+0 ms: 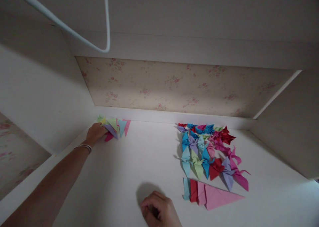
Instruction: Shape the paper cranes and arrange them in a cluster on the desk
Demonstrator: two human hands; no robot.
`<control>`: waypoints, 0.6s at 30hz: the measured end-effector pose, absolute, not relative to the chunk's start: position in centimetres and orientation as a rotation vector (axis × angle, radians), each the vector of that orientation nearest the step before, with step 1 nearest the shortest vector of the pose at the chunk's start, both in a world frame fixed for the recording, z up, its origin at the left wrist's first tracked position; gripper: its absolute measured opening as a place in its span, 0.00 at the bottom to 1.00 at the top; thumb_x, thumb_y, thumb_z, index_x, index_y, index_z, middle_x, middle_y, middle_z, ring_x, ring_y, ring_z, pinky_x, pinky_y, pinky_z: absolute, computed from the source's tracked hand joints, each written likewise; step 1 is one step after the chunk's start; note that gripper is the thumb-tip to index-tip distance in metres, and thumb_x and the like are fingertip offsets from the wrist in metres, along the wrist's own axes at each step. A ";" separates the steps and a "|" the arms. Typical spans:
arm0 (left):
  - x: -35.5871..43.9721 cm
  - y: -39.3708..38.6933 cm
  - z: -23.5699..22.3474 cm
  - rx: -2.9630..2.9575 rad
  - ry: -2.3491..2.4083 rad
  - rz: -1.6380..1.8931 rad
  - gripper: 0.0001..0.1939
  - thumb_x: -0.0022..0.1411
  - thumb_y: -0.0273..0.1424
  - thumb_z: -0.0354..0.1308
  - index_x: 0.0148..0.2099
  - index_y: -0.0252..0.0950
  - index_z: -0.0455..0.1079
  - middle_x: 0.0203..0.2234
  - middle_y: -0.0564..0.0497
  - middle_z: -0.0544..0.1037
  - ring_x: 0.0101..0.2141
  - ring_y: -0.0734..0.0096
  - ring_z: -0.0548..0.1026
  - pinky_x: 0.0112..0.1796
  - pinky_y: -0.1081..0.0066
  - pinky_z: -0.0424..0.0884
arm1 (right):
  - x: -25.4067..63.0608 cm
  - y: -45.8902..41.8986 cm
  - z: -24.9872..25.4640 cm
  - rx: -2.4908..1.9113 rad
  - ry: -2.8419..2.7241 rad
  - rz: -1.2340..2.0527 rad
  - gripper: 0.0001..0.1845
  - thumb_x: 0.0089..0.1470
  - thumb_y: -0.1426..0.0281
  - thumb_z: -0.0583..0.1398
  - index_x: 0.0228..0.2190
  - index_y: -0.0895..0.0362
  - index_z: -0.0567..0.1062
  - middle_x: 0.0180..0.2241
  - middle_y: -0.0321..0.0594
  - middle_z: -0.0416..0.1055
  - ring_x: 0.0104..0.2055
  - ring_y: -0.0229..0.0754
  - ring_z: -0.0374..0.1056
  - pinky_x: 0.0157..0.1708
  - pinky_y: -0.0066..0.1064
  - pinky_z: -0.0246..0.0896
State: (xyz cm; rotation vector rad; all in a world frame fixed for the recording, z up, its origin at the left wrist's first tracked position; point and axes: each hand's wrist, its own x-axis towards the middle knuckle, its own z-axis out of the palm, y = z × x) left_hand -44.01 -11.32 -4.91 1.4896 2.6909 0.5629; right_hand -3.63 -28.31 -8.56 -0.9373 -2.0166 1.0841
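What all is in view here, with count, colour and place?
Paper birds: many, mixed colours, right of centre
Flat folded papers: at least four; blue, red, pink; in front of birds
Small folded papers: several, mixed colours, far left
Work surface: one, white, under papers
Wallpaper: two areas, beige and pink, back and lower left
Cable: one, white, upper left
Panels: several, whitish, overhead and sides
Wristband: count unclear, whitish, left wrist
Left hand: one, at small papers
Right hand: one, curled, bottom centre

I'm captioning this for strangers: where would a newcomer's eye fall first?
Probably the colourful cluster of paper figures on the right of the white surface. Next, the left hand at the folded papers in the far left corner, then the loosely curled right hand at the picture's bottom middle.
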 end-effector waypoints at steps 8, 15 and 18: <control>-42.3 -12.1 -1.0 1.507 2.897 0.731 0.16 0.61 0.31 0.46 0.46 0.31 0.71 0.44 0.42 0.75 0.42 0.61 0.71 0.43 0.65 0.66 | -3.9 -28.5 -7.6 -0.929 -1.995 1.088 0.10 0.42 0.81 0.58 0.24 0.57 0.77 0.23 0.36 0.69 0.22 0.33 0.63 0.19 0.21 0.52; -34.8 -10.7 1.4 1.759 2.477 1.090 0.11 0.56 0.36 0.55 0.41 0.38 0.69 0.33 0.52 0.79 0.34 0.68 0.76 0.38 0.70 0.70 | -4.0 -29.1 -7.8 -0.895 -2.025 0.994 0.11 0.43 0.80 0.58 0.25 0.56 0.78 0.24 0.36 0.71 0.22 0.33 0.65 0.22 0.21 0.55; -30.2 -10.0 0.6 1.821 2.156 1.192 0.15 0.54 0.35 0.57 0.45 0.39 0.65 0.32 0.54 0.79 0.32 0.71 0.77 0.34 0.74 0.71 | -4.0 -29.4 -7.9 -0.886 -2.057 0.936 0.11 0.42 0.79 0.59 0.26 0.55 0.79 0.24 0.35 0.72 0.22 0.33 0.65 0.21 0.21 0.55</control>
